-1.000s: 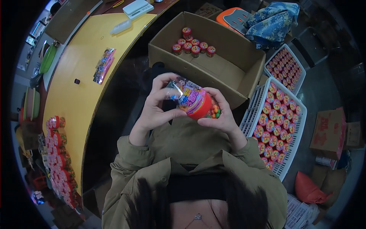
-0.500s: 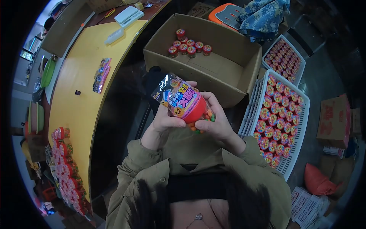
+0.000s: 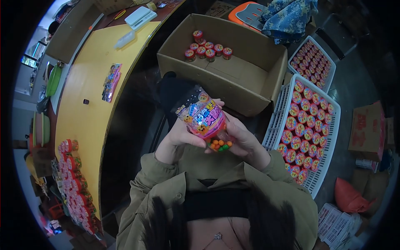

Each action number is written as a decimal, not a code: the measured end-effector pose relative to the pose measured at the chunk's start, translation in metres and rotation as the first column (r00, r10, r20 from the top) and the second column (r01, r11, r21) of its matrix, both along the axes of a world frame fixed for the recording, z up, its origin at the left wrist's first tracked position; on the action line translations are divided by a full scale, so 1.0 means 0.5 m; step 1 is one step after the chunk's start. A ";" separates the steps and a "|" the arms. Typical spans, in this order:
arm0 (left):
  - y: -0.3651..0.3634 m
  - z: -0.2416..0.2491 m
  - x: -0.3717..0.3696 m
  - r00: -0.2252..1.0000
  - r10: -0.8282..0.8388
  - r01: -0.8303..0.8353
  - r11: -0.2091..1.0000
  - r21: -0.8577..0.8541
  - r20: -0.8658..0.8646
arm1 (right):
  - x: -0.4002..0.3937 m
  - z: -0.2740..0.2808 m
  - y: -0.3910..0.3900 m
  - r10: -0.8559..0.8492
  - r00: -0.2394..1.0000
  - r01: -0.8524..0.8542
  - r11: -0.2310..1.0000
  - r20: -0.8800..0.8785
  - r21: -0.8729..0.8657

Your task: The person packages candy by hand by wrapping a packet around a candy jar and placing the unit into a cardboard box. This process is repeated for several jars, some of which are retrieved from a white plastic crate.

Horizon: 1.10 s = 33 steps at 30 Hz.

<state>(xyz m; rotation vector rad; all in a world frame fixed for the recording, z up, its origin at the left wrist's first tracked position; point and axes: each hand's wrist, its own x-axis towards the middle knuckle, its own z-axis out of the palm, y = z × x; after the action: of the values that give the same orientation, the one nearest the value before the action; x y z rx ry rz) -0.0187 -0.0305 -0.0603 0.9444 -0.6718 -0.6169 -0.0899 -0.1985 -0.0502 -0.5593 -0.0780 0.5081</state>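
Between my hands is a clear candy jar (image 3: 218, 144) with orange and green candies showing at its lower end. A printed plastic sleeve (image 3: 204, 116) in pink, yellow and black covers its upper part, with the loose end pointing up and left. My left hand (image 3: 183, 135) is closed around the sleeve's left side, its thumb lying near the bottom of the print. On the other side, my right hand (image 3: 238, 135) grips the jar, fingers curled around it. Some fingers of both hands are hidden behind the jar.
An open cardboard box (image 3: 250, 75) ahead holds several red-lidded jars (image 3: 210, 54). White crates (image 3: 333, 125) of similar jars stand at right. The yellow table (image 3: 89, 125) at left carries flat printed sleeves (image 3: 111, 83), packed jars (image 3: 75, 187) and a scale (image 3: 141, 17).
The jar has turned in my hands, so the print sits at another angle and more candies show at the bottom. My right hand has shifted slightly down and right.
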 end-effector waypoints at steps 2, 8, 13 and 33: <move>0.003 0.010 -0.014 0.994 -0.003 0.006 1.000 0.028 -0.111 | -0.002 0.001 0.000 -0.012 0.997 0.017 0.998 -0.074 0.062; -0.012 0.018 -0.027 0.975 0.138 -0.131 0.990 0.050 -0.176 | -0.007 -0.039 0.003 -0.204 0.964 0.238 0.947 0.169 -0.214; -0.017 -0.010 -0.035 0.960 0.157 -0.150 0.987 0.051 -0.233 | -0.002 -0.027 -0.002 -0.076 0.997 0.076 0.997 0.006 -0.018; -0.076 -0.050 -0.042 0.510 0.212 -0.710 0.651 0.268 0.833 | -0.033 -0.029 -0.039 -0.388 0.916 0.336 0.882 -0.102 -0.330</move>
<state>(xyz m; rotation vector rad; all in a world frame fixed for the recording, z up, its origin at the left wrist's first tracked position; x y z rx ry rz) -0.0395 -0.0687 -0.0854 1.9767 -0.8916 0.1811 -0.1064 -0.2181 -0.0648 -0.8143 0.2679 0.1949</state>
